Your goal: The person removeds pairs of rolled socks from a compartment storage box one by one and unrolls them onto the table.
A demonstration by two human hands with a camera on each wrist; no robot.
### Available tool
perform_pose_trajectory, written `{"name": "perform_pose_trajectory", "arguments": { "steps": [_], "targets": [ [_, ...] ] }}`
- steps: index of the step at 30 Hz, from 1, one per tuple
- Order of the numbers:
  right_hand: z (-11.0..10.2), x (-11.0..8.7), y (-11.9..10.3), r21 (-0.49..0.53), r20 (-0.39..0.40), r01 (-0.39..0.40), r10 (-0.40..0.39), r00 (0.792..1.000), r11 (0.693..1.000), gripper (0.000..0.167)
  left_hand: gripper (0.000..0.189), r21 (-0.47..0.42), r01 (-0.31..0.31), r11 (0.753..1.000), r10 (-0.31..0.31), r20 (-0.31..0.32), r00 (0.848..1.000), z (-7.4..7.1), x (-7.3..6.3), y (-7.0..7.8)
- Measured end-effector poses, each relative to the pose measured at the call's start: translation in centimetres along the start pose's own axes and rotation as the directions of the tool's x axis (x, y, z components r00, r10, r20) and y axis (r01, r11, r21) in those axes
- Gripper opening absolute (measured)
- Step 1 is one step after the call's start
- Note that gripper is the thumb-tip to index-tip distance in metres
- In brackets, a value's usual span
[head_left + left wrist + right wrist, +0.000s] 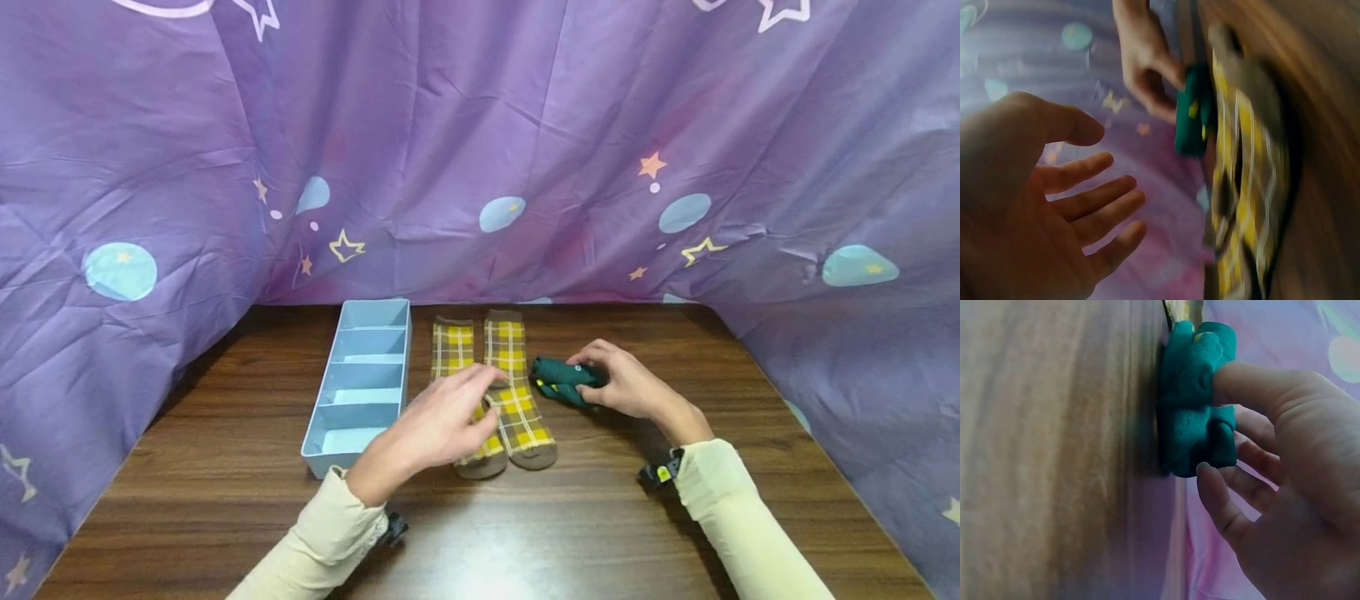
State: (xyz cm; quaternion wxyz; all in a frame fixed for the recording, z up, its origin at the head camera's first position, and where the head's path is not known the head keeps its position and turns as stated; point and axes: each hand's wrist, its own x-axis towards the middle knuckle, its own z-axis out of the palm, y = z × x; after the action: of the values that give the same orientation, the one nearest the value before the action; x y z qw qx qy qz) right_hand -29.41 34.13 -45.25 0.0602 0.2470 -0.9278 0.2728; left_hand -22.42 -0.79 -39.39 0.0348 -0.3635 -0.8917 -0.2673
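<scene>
Two yellow-and-brown plaid socks lie flat side by side on the table, the left sock (453, 343) partly behind my left hand (442, 417) and the right sock (522, 414) mostly visible. My left hand hovers over them with fingers spread and slightly bent, holding nothing. To the right of the plaid socks, my right hand (633, 385) holds a rolled bundle of dark green socks (557, 371) with small yellow patches. In the right wrist view the thumb and fingers are around the end of this green bundle (1186, 422), close to the tabletop.
A light blue box (406, 350) with several compartments in a row stands left of the plaid socks. The brown wooden table (585, 517) ends at a purple curtain (450, 150) with stars, which hangs behind it and along both sides.
</scene>
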Motion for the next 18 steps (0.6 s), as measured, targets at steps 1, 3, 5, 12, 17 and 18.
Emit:
{"name": "perform_pose_trajectory", "arguments": {
  "steps": [1, 3, 5, 12, 17, 18],
  "targets": [
    [0.0, 0.0, -0.1, 0.003, 0.002, -0.001, 0.001, 1.000, 1.000, 0.042, 0.047, 0.003, 0.000, 1.000, 0.000, 0.026, 1.000, 0.4, 0.4, 0.5],
    [0.0, 0.1, -0.1, 0.006, 0.004, 0.005, -0.005, 1.000, 1.000, 0.042, 0.050, 0.015, -0.009, 1.000, 0.008, 0.066, 0.998, 1.4, 1.3, 1.3],
    [0.1, 0.1, -0.1, 0.010, -0.003, 0.006, -0.006, 1.000, 1.000, 0.042, 0.053, 0.026, -0.013, 1.000, 0.010, 0.107, 0.994, 2.5, 2.4, 2.0],
    [0.5, -0.3, 0.1, 0.038, -0.006, 0.005, -0.005, 1.000, 0.999, 0.040, 0.060, 0.050, -0.028, 0.998, 0.017, 0.221, 0.975, 7.1, 6.5, 2.3],
    [0.4, -0.4, 0.0, 0.048, -0.004, 0.007, -0.007, 1.000, 0.999, 0.039, 0.059, 0.041, 0.010, 0.999, -0.018, 0.198, 0.980, 8.7, 7.4, 1.8],
    [0.3, -0.4, -0.1, 0.042, -0.011, 0.015, -0.014, 1.000, 0.999, 0.038, 0.059, 0.043, 0.011, 0.999, -0.020, 0.198, 0.980, 8.8, 7.5, 1.8]
  ]
}}
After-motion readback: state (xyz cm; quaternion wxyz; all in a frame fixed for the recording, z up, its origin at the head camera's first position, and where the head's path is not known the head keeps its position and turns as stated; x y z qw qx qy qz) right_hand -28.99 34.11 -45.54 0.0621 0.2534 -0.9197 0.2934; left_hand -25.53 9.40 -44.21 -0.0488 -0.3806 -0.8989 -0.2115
